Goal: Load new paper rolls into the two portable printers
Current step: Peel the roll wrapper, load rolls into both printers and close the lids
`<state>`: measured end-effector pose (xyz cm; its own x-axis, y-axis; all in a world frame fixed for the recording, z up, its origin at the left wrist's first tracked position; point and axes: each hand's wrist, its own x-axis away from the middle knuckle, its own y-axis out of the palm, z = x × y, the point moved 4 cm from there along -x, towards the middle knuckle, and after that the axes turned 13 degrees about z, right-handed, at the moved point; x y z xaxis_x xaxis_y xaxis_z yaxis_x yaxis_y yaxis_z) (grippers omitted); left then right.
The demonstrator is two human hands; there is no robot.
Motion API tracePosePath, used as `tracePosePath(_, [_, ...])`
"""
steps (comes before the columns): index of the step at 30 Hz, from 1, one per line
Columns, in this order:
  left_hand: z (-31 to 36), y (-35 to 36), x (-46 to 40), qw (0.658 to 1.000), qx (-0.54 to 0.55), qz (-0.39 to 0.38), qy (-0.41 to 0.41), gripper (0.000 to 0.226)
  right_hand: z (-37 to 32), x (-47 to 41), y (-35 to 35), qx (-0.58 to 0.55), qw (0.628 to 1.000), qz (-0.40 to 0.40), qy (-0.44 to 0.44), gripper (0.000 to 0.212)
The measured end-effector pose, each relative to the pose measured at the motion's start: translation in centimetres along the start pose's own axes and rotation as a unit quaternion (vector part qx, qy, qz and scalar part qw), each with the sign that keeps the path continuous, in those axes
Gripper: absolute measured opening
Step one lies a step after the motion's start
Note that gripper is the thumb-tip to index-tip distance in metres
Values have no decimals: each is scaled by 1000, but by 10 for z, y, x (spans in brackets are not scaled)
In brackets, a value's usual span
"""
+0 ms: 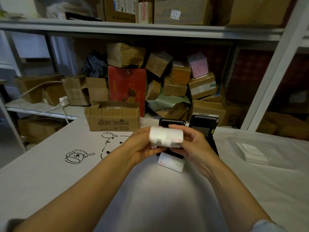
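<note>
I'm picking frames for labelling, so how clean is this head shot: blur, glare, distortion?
Head view: the paper roll held by the left hand and right hand is slightly motion-blurred; the table glares pale under the arms; the upper shelf bows from wide-angle distortion; the far cardboard boxes sit dim and soft.

dim room, bright glare patch on table (167, 190) near centre; edges bent by wide lens, top blurry.
</note>
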<state>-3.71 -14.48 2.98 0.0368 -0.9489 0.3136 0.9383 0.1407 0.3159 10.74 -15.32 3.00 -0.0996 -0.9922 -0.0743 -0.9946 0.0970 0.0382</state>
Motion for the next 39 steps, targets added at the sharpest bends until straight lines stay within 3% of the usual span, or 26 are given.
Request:
tracePosePath(7, [11, 2, 1, 983, -126, -41, 128, 28, -6, 1, -4, 1, 999, 42, -18, 22])
tracePosePath(11, [9, 3, 4, 977, -153, -95, 111, 28, -7, 1, -6, -6, 998, 54, -9, 20])
tracePosePath(14, [9, 2, 2, 975, -168, -76, 127, 23, -6, 1, -4, -16, 999, 50, 6, 21])
tracePosePath(21, [8, 1, -5, 964, -168, -29, 205, 35, 6, -1, -5, -209, 967, 25, 143, 28])
tracePosePath(24, [8, 2, -4, 947, -189, -60, 251, 39, 12, -4, -7, -145, 971, 28, 187, 38])
tracePosePath(27, [7, 6, -1, 931, -210, -93, 284, 40, 13, -6, -8, -64, 984, 41, 163, 29])
tracePosePath(30, [7, 6, -1, 930, -198, -104, 291, 42, 12, -8, -8, -58, 988, 50, 137, 19])
tracePosePath(32, [9, 6, -2, 939, -178, -110, 272, 53, 13, -8, -8, -75, 987, 61, 131, 18])
tracePosePath(34, [9, 1, -9, 971, -119, -92, 188, 59, 14, -8, -10, -94, 985, 74, 127, 25])
tracePosePath(36, [4, -4, -11, 995, -58, -49, 71, 39, 13, -8, -13, -98, 986, 78, 109, 31])
tracePosePath(37, [1, -5, -10, 997, -71, -28, 33, 28, 11, -8, -14, -94, 988, 77, 98, 32])
tracePosePath(39, [-9, -5, -12, 987, -156, -18, 13, 44, 9, -7, -12, -73, 992, 72, 74, 32])
